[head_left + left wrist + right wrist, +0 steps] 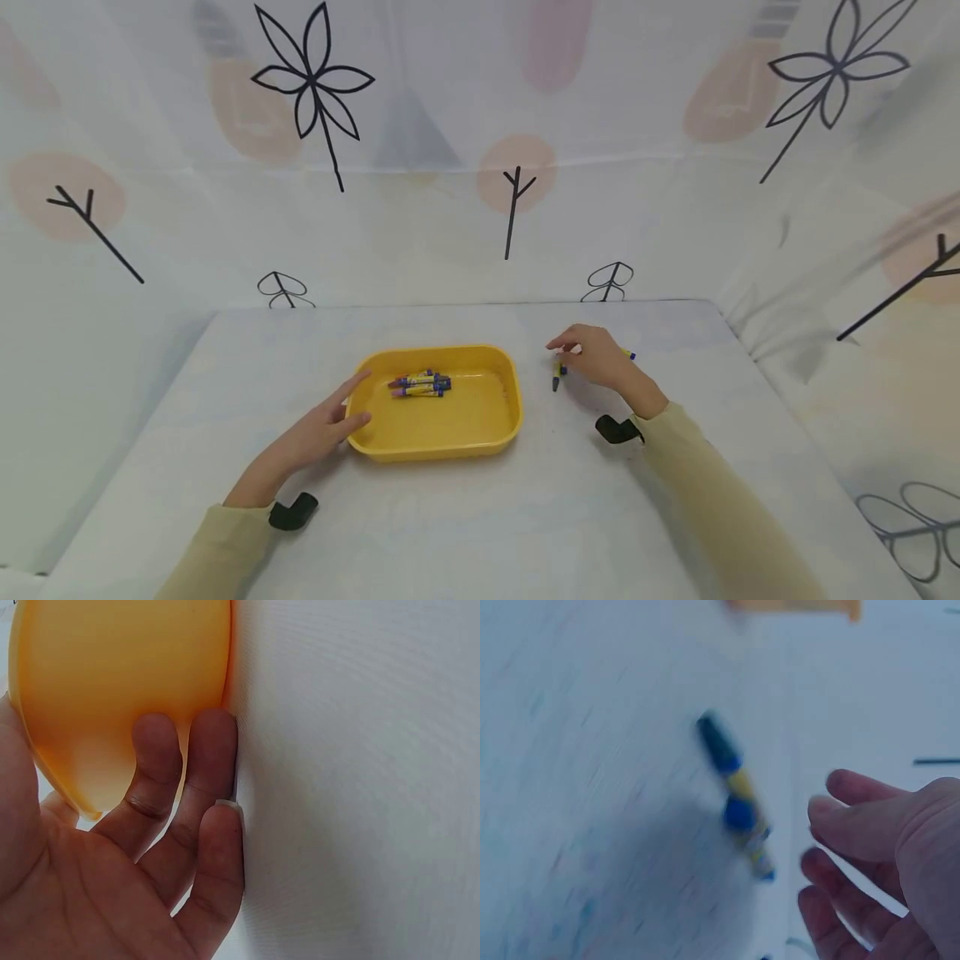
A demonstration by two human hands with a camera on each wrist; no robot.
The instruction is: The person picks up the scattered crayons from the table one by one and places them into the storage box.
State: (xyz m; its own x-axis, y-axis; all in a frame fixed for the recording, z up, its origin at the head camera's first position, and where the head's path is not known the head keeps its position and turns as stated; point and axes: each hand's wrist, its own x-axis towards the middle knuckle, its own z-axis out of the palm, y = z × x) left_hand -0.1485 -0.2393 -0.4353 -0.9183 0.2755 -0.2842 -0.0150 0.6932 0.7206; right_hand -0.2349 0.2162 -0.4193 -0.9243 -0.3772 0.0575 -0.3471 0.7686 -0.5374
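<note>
A shallow yellow tray (pixel 435 446) stands on the table with several paper-wrapped crayons (pixel 420 384) lying inside, toward its left. My left hand (pixel 321 432) holds the tray's left end, thumb over the rim; in the left wrist view, curled fingers (pixel 214 754) rest against the outer wall. Right of the tray, my right hand (pixel 596 357) hovers over loose crayons with its fingers loosely bent and nothing seen between them. Below its fingertips lies a dark green crayon (pixel 718 742), blurred in the right wrist view. A blue crayon end (pixel 739 814) overlaps it.
Another crayon (pixel 630 355) shows partly behind the right hand. The white-covered table (pixel 480 525) meets a patterned cloth (pixel 420 242) at the back and sides. Dark wrist straps (pixel 294 512) sit at both sleeve cuffs.
</note>
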